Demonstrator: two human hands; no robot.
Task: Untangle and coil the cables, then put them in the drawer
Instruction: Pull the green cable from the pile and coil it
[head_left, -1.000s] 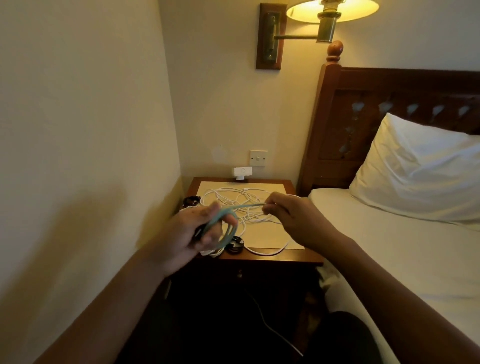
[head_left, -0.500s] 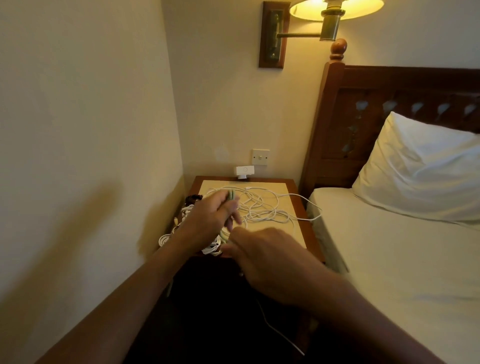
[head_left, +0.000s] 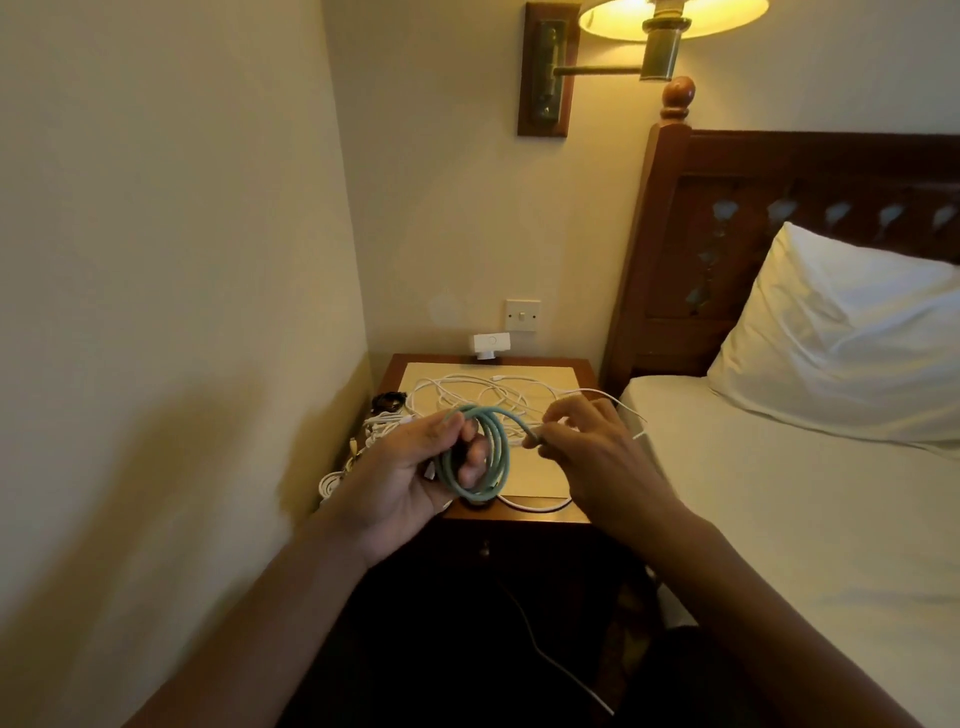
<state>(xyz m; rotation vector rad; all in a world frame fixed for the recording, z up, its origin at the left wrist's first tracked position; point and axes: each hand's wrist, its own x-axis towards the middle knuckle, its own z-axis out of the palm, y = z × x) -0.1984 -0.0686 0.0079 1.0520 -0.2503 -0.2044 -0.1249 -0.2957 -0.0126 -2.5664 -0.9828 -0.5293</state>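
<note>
Tight spot: the nightstand (head_left: 524, 517) is wedged between the side wall (head_left: 156, 312) and the bed (head_left: 779, 545), so the only free room is straight in front, above its front edge. Left hand (head_left: 405, 483) has its fingers curled through the coiled teal cable (head_left: 496, 452), held over that edge; right hand (head_left: 602, 457) pinches its loose end. White cables (head_left: 467, 387) are tangled across the top, some spilling off the wall side. Drawer knob (head_left: 485, 546) below, in shadow. Wall lamp (head_left: 670, 21) on.
</note>
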